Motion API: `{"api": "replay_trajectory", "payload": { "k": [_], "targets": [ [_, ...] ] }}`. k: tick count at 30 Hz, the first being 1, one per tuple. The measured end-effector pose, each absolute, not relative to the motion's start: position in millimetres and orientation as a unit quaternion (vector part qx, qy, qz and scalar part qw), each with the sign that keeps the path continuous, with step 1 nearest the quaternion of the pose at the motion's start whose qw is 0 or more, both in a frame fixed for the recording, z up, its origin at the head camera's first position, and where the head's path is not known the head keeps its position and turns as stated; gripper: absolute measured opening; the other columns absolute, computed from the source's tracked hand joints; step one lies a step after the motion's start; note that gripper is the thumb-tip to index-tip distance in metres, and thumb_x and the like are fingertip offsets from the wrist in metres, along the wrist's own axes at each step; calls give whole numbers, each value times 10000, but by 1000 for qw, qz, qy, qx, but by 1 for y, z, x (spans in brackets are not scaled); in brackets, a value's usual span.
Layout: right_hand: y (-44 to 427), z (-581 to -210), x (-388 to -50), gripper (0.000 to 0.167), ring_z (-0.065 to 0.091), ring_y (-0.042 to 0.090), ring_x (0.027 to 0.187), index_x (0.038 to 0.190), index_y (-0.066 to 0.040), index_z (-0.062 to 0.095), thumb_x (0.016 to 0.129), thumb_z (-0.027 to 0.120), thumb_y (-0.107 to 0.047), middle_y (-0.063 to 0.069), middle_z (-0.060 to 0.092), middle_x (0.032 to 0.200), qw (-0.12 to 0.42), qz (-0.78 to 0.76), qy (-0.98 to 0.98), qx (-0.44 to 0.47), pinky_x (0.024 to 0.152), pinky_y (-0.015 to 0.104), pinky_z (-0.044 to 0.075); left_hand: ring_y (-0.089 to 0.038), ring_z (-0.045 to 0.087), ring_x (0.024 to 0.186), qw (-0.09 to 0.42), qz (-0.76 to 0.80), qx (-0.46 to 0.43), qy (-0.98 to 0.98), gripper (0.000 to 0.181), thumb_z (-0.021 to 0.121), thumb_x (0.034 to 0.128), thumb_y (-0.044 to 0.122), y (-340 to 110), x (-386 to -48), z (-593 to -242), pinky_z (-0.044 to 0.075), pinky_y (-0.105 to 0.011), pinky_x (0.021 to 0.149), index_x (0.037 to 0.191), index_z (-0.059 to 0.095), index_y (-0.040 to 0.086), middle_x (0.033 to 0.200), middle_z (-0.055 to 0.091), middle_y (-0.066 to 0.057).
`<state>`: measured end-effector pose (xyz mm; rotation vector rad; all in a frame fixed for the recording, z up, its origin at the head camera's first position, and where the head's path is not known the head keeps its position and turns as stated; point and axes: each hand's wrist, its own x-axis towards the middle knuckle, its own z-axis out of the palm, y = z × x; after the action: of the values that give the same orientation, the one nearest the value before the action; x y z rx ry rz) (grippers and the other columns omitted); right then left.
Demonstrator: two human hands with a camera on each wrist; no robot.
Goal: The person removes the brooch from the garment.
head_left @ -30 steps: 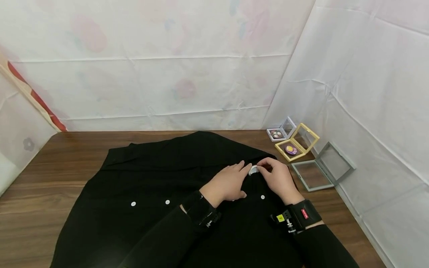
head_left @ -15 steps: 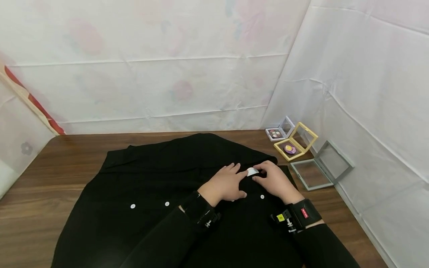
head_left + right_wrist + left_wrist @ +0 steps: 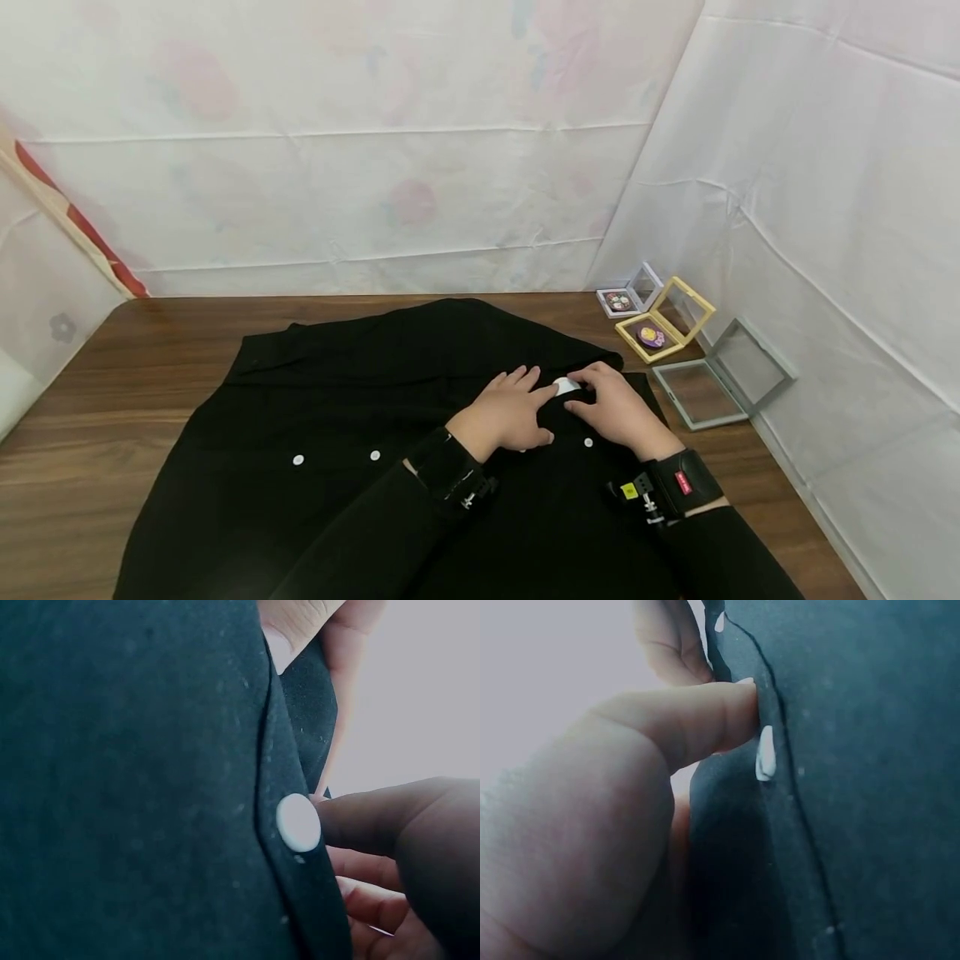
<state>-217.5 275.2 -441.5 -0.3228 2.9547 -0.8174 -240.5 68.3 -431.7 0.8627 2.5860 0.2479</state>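
Observation:
A black button-up garment (image 3: 360,408) lies spread out, with a row of white buttons (image 3: 375,455) across it. My left hand (image 3: 502,412) rests flat on the cloth, its fingers spread. Its index fingertip touches a small white piece (image 3: 566,385) with a rounded upper edge; its kind is unclear. From the other side, my right hand (image 3: 615,408) touches that piece with bent fingers, its thumb apart below. In the right wrist view a white button (image 3: 298,823) sits close to my right thumb. The left wrist view shows my left thumb beside a button (image 3: 766,754).
To the right stand three open hinged frame cases: a lilac one (image 3: 619,302) and a yellow one (image 3: 651,337), each with a small ornament inside, and a grey one (image 3: 702,396). Brown wooden table (image 3: 90,400) shows around the garment. White cloth walls (image 3: 375,183) border it.
The white piece was pinched and looked crumpled between my right fingers; now it lies smoother on the cloth. My right thumb has moved away from it. My left hand has hardly moved.

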Motion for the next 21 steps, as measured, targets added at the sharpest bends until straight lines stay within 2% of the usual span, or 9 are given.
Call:
{"api": "replay_trajectory", "payload": {
  "k": [5,13,21],
  "targets": [
    [274,-433,-216,511,566,320,1126,1402,24,593,975,744,-211,155,577,1304,34,-236,965,-112,930,500,493,-212,56,1581,198,93,311,925,756,621,1000,535,70,-243,-428,73,-450,1260,1643,273,342,1727,104,-3],
    [270,-413,-203,619,456,428,1370,1468,37,517,982,733,-280,235,501,1477,88,-183,972,-120,1080,586,409,-207,50,1581,200,90,313,924,765,620,999,545,71,-243,-426,67,-443,1261,1645,260,346,1728,94,1],
    [253,-396,-186,659,465,480,1358,1466,32,527,977,723,-364,267,515,1469,120,-109,981,-108,1060,643,402,-208,54,1581,199,90,310,925,754,617,1003,537,67,-240,-426,68,-442,1261,1644,268,343,1727,99,-2]
  ]
}}
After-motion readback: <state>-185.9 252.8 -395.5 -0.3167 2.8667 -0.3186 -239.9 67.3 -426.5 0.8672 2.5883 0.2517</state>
